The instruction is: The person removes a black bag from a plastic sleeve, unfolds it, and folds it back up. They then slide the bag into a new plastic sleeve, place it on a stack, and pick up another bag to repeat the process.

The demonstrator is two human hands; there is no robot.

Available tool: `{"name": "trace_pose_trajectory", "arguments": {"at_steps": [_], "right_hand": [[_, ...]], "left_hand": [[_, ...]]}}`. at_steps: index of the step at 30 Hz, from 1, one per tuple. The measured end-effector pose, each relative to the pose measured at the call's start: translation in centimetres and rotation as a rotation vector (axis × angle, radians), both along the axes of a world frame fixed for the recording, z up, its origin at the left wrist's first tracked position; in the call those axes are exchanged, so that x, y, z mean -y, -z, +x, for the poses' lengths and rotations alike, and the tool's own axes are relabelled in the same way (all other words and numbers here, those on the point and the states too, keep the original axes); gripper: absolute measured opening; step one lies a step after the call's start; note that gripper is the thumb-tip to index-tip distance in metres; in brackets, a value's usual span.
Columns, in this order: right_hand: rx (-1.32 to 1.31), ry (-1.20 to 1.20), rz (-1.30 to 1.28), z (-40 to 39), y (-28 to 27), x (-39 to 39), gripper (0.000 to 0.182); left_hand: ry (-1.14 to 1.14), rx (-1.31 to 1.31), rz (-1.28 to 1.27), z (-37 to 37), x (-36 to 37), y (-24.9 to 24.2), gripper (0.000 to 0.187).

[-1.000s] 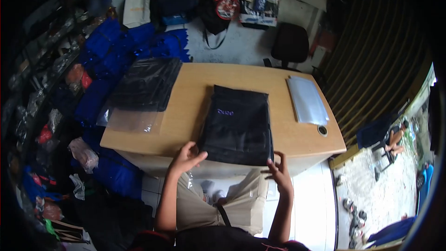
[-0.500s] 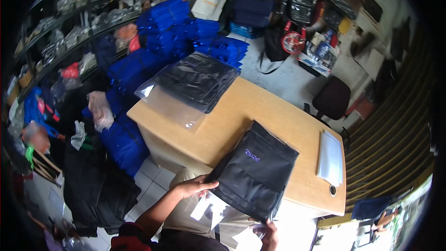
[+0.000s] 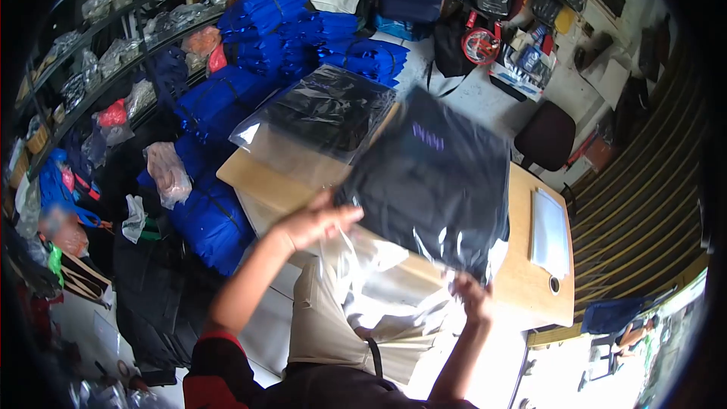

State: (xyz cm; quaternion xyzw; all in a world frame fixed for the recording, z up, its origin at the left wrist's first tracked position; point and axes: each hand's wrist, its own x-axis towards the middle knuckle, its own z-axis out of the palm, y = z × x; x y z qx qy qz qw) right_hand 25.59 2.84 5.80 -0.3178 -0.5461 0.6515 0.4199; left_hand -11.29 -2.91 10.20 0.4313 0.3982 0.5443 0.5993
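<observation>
A black bag in clear plastic [image 3: 432, 174], with purple lettering near its top, is raised over the wooden table [image 3: 541, 295] and blurred by motion. My left hand [image 3: 318, 223] grips its lower left edge, thumb on top. At its lower right corner my right hand [image 3: 471, 295] is closed on the plastic wrapping. Loose clear plastic hangs between the two hands over my lap. Behind the bag, to the left, a flat stack of black items in clear plastic [image 3: 326, 113] lies on the table.
Blue bundles [image 3: 261, 23] are piled beyond the table's left side, next to shelves [image 3: 91, 79] of plastic-wrapped goods. White papers [image 3: 549, 231] lie at the table's right end. A dark chair [image 3: 544, 136] stands behind it. A person [image 3: 632, 337] is at the far lower right.
Both hands have moved up with the black bag, the right one also further right. The bag now hangs higher over the table, nearer the stack, and more clear plastic shows below it.
</observation>
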Motion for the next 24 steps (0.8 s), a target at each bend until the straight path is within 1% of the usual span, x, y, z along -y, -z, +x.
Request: {"name": "trace_pose_trajectory", "arguments": {"at_steps": [1, 2, 3, 4, 5, 6, 7, 8, 9, 10, 11, 12, 13, 14, 15, 16, 17, 18, 19, 20, 21, 22, 23, 24], "right_hand": [[-0.076, -0.075, 0.11, -2.4, -3.0, -0.9, 0.039], [-0.09, -0.068, 0.095, -4.9, -5.8, -1.5, 0.041], [-0.118, 0.021, 0.109, -7.6, -8.0, -2.2, 0.047], [-0.217, -0.062, 0.103, -9.5, -9.3, -3.7, 0.039], [-0.287, -0.106, 0.082, -11.7, -10.7, -5.0, 0.035], [-0.365, -0.141, 0.063, -13.9, -12.2, -6.0, 0.031], [-0.336, -0.127, 0.025, -16.2, -13.5, -7.1, 0.027], [-0.304, -0.26, 0.012, -18.0, -14.0, -9.2, 0.028], [-0.296, -0.314, 0.041, -20.2, -14.4, -10.2, 0.027], [-0.292, -0.298, 0.025, -22.5, -14.0, -11.2, 0.023], [-0.329, -0.319, -0.079, -25.0, -12.5, -12.8, 0.031], [-0.365, -0.298, -0.14, -26.4, -12.2, -12.4, 0.051], [-0.388, -0.404, -0.171, -28.4, -9.8, -14.0, 0.076], [-0.415, -0.294, -0.344, -29.9, -8.9, -13.3, 0.089], [-0.465, -0.43, -0.381, -32.4, -4.9, -15.5, 0.101], [-0.377, -0.32, -0.451, -33.2, -4.2, -14.3, 0.108], [-0.417, -0.265, -0.555, -35.3, -2.1, -14.5, 0.108], [-0.372, -0.264, -0.568, -35.4, -1.5, -13.8, 0.109], [-0.328, -0.297, -0.499, -35.0, -1.2, -13.1, 0.11], [-0.28, -0.333, -0.431, -34.3, -1.2, -12.4, 0.111], [-0.297, -0.327, -0.451, -33.4, -1.3, -11.8, 0.111], [-0.252, -0.372, -0.379, -32.5, -1.3, -11.4, 0.112], [-0.206, -0.419, -0.304, -31.8, -1.2, -11.1, 0.113], [-0.218, -0.42, -0.321, -32.0, -0.2, -11.4, 0.113]], "left_hand": [[-0.062, 0.01, 0.062, -1.3, -0.3, -2.2, 0.036], [-0.166, -0.051, 0.085, -2.6, -0.5, -5.1, 0.043], [-0.186, -0.032, 0.171, -4.6, -1.6, -6.6, 0.043], [-0.296, -0.127, 0.182, -7.0, -2.8, -7.9, 0.044], [-0.242, -0.061, 0.242, -7.3, -2.2, -11.9, 0.045], [-0.377, -0.165, 0.22, -8.4, -2.7, -14.0, 0.042], [-0.303, -0.216, 0.29, -11.8, -4.6, -14.5, 0.037], [-0.245, -0.246, 0.265, -14.3, -5.5, -15.7, 0.032], [-0.315, -0.303, 0.201, -15.9, -6.2, -16.4, 0.03], [-0.453, -0.366, 0.155, -16.7, -6.9, -16.8, 0.029], [-0.511, -0.445, 0.088, -18.4, -7.7, -16.5, 0.03], [-0.44, -0.52, 0.012, -22.2, -9.0, -15.0, 0.031], [-0.511, -0.581, -0.092, -22.2, -9.5, -13.8, 0.027], [-0.492, -0.645, -0.178, -24.5, -10.2, -11.6, 0.026], [-0.546, -0.715, -0.317, -26.1, -10.9, -9.2, 0.028], [-0.525, -0.702, -0.427, -27.9, -11.4, -6.4, 0.028], [-0.475, -0.657, -0.562, -31.3, -12.3, -3.2, 0.031], [-0.531, -0.668, -0.647, -32.6, -12.2, -0.6, 0.031], [-0.511, -0.715, -0.707, -31.6, -11.7, 0.3, 0.032], [-0.543, -0.73, -0.719, -30.9, -11.4, 0.8, 0.034], [-0.547, -0.73, -0.704, -31.2, -11.2, 0.8, 0.036], [-0.552, -0.728, -0.691, -31.9, -11.2, 0.8, 0.038], [-0.547, -0.744, -0.709, -32.6, -11.4, 0.4, 0.038], [-0.551, -0.816, -0.708, -32.8, -11.6, -0.6, 0.042]]}}
